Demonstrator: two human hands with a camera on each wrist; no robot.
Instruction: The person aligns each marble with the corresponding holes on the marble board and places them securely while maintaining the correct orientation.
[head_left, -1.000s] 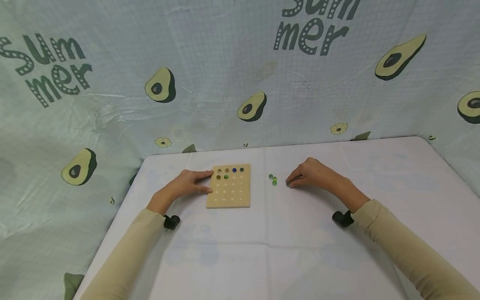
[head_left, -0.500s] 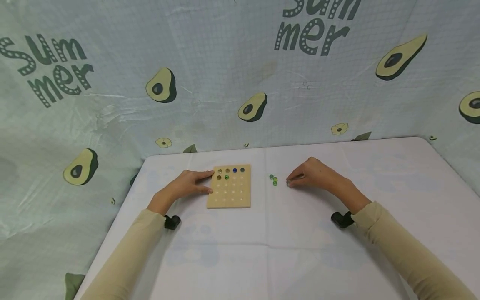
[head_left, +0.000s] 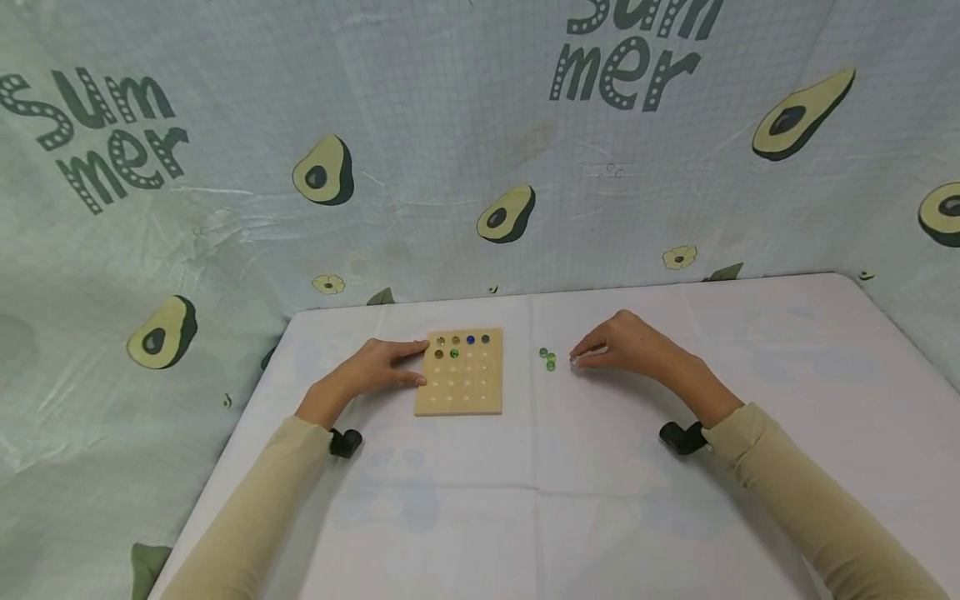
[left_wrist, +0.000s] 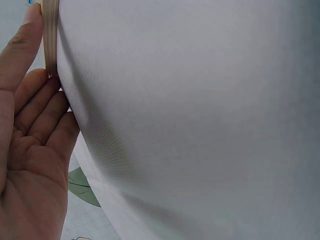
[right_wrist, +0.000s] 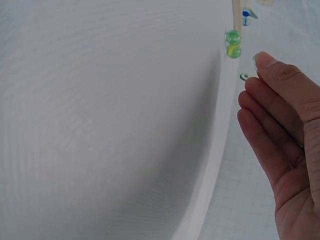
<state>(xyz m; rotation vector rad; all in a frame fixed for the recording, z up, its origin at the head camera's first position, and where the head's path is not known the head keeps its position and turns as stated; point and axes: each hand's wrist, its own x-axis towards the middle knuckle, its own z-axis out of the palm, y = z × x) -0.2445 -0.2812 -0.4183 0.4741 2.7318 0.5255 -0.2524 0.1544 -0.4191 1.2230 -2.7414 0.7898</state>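
A square wooden board [head_left: 459, 396] with rows of shallow hollows lies on the white table. Several glass marbles sit in its far two rows, among them a blue marble [head_left: 470, 340] and a green marble [head_left: 453, 354]. My left hand [head_left: 372, 367] rests at the board's left side, thumb and forefinger spread along the edge; its thumb lies against the board's side [left_wrist: 50, 37] in the left wrist view. To the right, my right hand [head_left: 626, 343] pinches a clear marble [right_wrist: 255, 62] between thumb and fingertips, low over the table.
Several loose green marbles [head_left: 551, 367] lie between the board and my right hand. The white table [head_left: 525, 517] reaches back to a wall cloth [head_left: 420, 167] printed with avocados. A small black camera [head_left: 681, 438] is strapped to each wrist.
My right hand has risen slightly and shifted a little left, and the clear marble now shows at its fingertips. The left hand and the board stay in place.
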